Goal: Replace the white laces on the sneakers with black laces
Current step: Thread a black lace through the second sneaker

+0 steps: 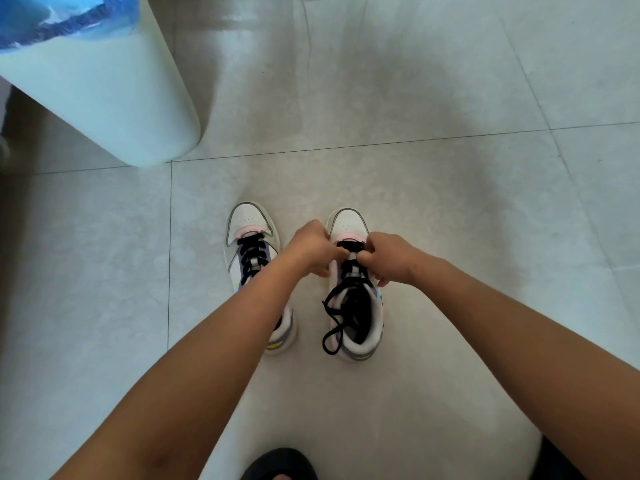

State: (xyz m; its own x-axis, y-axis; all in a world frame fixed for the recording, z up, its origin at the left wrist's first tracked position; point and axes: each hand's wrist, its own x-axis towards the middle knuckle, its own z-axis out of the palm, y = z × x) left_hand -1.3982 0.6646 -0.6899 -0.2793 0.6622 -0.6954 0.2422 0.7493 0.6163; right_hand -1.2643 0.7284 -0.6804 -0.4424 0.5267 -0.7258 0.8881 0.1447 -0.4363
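Observation:
Two white sneakers with pink and purple trim stand side by side on the tiled floor, toes pointing away from me. The left sneaker [250,233] is laced with a black lace up its front. The right sneaker [349,221] carries a black lace [334,315] through its lower eyelets, and the loose ends trail over its open collar. My left hand [311,245] and my right hand [389,256] meet over the right sneaker's lower eyelets, each pinching the black lace there. No white lace is in view.
A pale cylindrical water dispenser base [114,98] with a blue bottle on top stands at the upper left. Light floor tiles [450,202] spread around the sneakers. A dark shoe tip [278,464] shows at the bottom edge.

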